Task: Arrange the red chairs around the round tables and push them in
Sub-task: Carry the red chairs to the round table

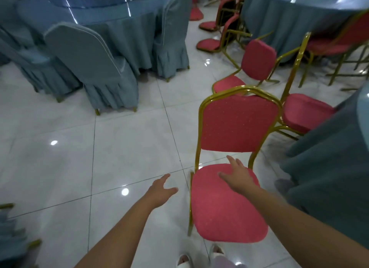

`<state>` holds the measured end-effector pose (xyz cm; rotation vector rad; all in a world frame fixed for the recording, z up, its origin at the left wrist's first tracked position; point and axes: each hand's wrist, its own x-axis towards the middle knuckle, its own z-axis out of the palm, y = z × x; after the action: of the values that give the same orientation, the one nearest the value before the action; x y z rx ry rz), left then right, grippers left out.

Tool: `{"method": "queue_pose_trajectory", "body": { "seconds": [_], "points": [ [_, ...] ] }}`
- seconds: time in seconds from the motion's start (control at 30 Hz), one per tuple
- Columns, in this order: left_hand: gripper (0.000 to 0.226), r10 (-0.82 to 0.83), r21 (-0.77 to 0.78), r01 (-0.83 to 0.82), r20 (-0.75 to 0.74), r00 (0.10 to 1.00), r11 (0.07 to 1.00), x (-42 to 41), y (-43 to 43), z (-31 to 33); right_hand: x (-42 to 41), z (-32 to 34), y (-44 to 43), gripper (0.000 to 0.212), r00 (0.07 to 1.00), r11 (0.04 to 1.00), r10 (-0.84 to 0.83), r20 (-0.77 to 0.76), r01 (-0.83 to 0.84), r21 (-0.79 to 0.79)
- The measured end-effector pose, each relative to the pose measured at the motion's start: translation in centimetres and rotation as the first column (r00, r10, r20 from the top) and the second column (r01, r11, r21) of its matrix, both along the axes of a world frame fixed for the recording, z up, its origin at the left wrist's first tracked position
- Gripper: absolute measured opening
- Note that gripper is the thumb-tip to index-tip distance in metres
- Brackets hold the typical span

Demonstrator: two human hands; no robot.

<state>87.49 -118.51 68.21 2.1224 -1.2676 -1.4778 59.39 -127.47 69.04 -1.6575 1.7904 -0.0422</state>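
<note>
A red chair [229, 208] with a gold frame stands right in front of me, its backrest on the far side. My right hand [238, 177] hovers over the back of its seat with fingers spread, holding nothing. My left hand [162, 190] reaches out open over the floor, just left of the seat's edge. More red chairs lie or lean beyond: one tipped chair [257, 61] behind the backrest, another [305, 112] to its right. A round table [289, 14] with a teal cloth stands at the upper right.
A second round table [119, 24] at the upper left is ringed by blue-covered chairs [95, 68]. A teal tablecloth [335, 158] hangs close on the right. Several toppled red chairs [207, 44] lie by the far table. White glossy tiles spread across the left. My white shoes [185, 260] show below.
</note>
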Motion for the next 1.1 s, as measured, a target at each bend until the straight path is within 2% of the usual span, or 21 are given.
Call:
{"method": "queue_pose_trajectory", "body": {
  "seconds": [0.13, 0.3, 0.4, 0.47, 0.6, 0.7, 0.8, 0.93, 1.1],
  "points": [
    [0.05, 0.203, -0.09, -0.219, -0.158, 0.966, 0.972, 0.2, 0.3, 1.7, -0.5, 2.5, -0.3, 0.071, 0.99, 0.992, -0.113, 0.09, 0.117, -0.041],
    [0.033, 0.203, -0.145, -0.243, -0.246, 0.948, 0.959, 0.0, -1.5, 4.4, -1.8, 4.5, -2.0, 0.061, 0.953, 0.97, -0.209, 0.221, 0.23, -0.075],
    [0.023, 0.212, -0.195, -0.287, -0.333, 0.919, 0.938, 0.2, -3.5, 6.5, -1.9, 7.3, -6.5, 0.051, 0.849, 0.916, -0.323, 0.417, 0.392, -0.089],
    [0.019, 0.197, -0.219, -0.285, -0.352, 0.915, 0.933, 0.5, -5.9, 7.7, -1.7, 9.6, -10.1, 0.046, 0.828, 0.89, -0.31, 0.467, 0.426, -0.165],
    [0.017, 0.125, -0.256, -0.217, -0.333, 0.935, 0.942, 1.7, -13.4, 8.8, 0.7, 12.8, -17.6, 0.037, 0.853, 0.843, -0.193, 0.484, 0.397, -0.363],
    [0.016, 0.046, -0.279, -0.131, -0.294, 0.955, 0.951, 1.9, -21.3, 8.8, 3.4, 12.9, -23.4, 0.05, 0.894, 0.843, -0.099, 0.437, 0.309, -0.44],
    [0.017, -0.02, -0.271, -0.052, -0.258, 0.966, 0.961, 1.5, -30.1, 8.2, 5.3, 12.0, -29.0, 0.051, 0.844, 0.85, -0.07, 0.532, 0.33, -0.411],
    [0.021, -0.047, -0.201, -0.011, -0.282, 0.958, 0.979, 0.7, -40.0, 8.1, 5.8, 11.2, -35.0, 0.04, 0.735, 0.845, -0.191, 0.65, 0.46, -0.272],
    [0.019, -0.12, -0.164, 0.068, -0.336, 0.934, 0.984, 0.0, -50.3, 8.2, 5.3, 10.2, -41.4, 0.036, 0.735, 0.854, -0.3, 0.608, 0.491, -0.172]
  ]
}}
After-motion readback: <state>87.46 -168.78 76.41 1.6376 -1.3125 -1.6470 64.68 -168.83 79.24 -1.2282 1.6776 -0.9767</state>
